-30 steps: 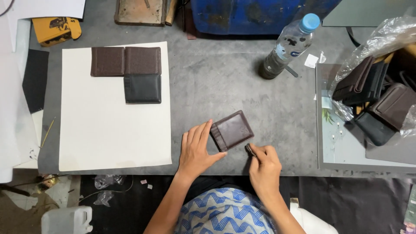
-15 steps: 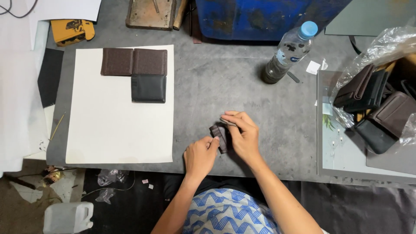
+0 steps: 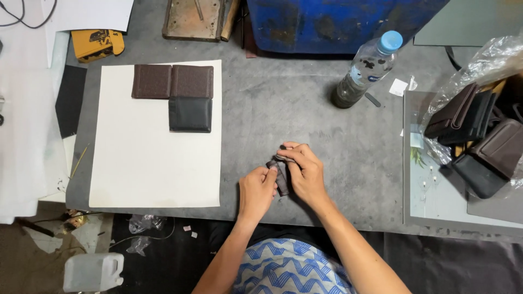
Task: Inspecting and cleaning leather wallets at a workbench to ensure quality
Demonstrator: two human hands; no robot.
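Wallet (image 3: 280,179) was lying flat near the table's front edge before; then left hand (image 3: 257,190) and right hand (image 3: 305,173) gripped it, lifted on edge.

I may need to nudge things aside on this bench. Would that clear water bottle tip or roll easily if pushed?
Probably. The water bottle stands upright, tall on a narrow base, so it looks tippy. It seems mostly empty, hence light. Being round, it would likely roll if knocked over.

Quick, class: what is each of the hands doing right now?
Left hand: closed on the dark brown wallet.
Right hand: closed on the same wallet.
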